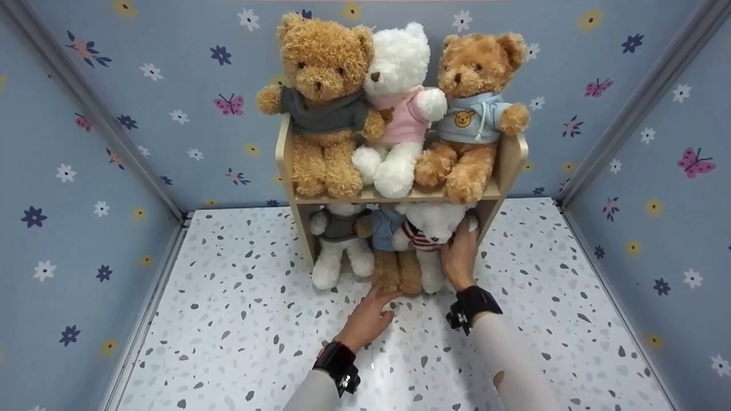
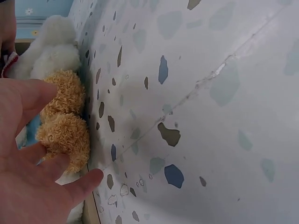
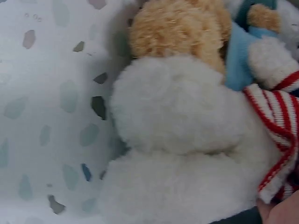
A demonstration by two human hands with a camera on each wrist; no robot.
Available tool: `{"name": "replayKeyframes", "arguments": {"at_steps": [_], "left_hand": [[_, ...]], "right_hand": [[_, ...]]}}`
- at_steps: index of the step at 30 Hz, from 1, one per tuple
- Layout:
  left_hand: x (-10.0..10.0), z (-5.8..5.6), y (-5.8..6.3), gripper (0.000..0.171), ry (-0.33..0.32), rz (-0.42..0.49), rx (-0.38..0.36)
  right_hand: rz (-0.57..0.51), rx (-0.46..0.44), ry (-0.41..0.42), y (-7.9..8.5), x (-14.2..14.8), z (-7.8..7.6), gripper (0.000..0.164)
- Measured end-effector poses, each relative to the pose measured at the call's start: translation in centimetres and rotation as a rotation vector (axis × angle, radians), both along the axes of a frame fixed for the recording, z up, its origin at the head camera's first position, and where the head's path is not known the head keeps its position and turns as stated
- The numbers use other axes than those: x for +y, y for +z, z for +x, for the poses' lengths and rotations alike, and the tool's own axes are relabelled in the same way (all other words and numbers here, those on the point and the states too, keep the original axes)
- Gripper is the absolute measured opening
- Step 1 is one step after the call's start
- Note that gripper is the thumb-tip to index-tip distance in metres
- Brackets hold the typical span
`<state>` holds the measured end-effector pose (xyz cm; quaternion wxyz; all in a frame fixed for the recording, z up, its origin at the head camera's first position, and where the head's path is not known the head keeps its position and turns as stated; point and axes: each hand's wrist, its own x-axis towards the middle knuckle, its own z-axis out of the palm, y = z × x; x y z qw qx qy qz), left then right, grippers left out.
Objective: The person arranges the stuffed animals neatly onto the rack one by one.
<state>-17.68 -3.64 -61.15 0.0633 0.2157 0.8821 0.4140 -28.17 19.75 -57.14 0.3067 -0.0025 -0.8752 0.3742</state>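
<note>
On the lower shelf, a white teddy bear (image 1: pixel 437 220) in a red-and-white striped sweater (image 3: pixel 275 126) sits at the right end. My right hand (image 1: pixel 461 257) grips its side, with the fingertips partly hidden between bear and shelf wall. Beside it sits a brown teddy bear (image 1: pixel 394 268) in a blue top, its head hidden under the upper board. My left hand (image 1: pixel 368 317) is at this bear's feet (image 2: pixel 65 135), fingers spread and relaxed, holding nothing. A white teddy bear (image 1: pixel 342 251) in a grey top sits at the left end.
The wooden shelf (image 1: pixel 304 237) stands against a flowered blue wall (image 1: pixel 211 142). Its upper level holds a brown bear in grey (image 1: pixel 325 114), a white bear in pink (image 1: pixel 408 114) and a brown bear in light blue (image 1: pixel 471 120). Speckled flooring (image 1: pixel 228 319) lies in front.
</note>
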Motion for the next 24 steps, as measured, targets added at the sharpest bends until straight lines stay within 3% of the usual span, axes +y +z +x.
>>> {"name": "replayKeyframes", "arguments": {"at_steps": [6, 11, 16, 20, 24], "left_hand": [[-0.2, 0.2, -0.1, 0.044, -0.022, -0.012, 0.011], [-0.5, 0.3, -0.2, 0.041, -0.028, -0.017, 0.011], [-0.7, 0.4, -0.4, 0.039, -0.039, -0.015, 0.025], [-0.7, 0.5, -0.3, 0.038, -0.043, -0.013, 0.031], [-0.7, 0.5, -0.4, 0.037, -0.04, -0.021, 0.018]], "right_hand": [[-0.064, -0.037, -0.086, -1.6, -0.7, -0.3, 0.067], [-0.104, -0.182, -0.149, -1.8, -0.8, -0.5, 0.057], [-0.03, -0.319, -0.211, -1.9, 0.0, -0.5, 0.04], [0.016, -0.317, -0.217, -1.9, 0.8, -0.6, 0.033], [0.001, -0.288, -0.166, -1.9, 1.2, -0.4, 0.042]]}}
